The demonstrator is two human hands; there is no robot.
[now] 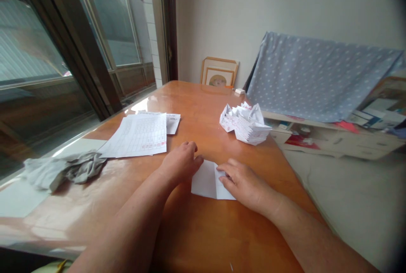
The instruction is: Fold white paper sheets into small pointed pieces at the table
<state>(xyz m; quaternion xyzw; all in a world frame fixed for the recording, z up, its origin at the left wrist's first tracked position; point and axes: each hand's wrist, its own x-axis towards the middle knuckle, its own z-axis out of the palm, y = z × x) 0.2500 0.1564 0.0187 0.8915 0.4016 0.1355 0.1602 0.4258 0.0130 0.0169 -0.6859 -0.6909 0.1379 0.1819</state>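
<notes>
Creased paper (pixel 204 182) | left hand (pixel 182 158), right hand (pixel 249 184) at edges | tabletop (pixel 203 235) all around

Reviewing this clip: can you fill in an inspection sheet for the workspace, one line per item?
Surface: brown table, glossy, with glare at left.
Work things: creased paper between the hands; printed sheets at left; folded papers bunched beyond the right hand.
Clutter: grey cloth at left; small white object near the far edge.
Hands: left hand at the paper's upper left, contact unclear; right hand on its right half.
Cables: nothing clearly seen.
Surroundings: glass panes at left; framed picture beyond the table; dotted cloth over furniture at right.
</notes>
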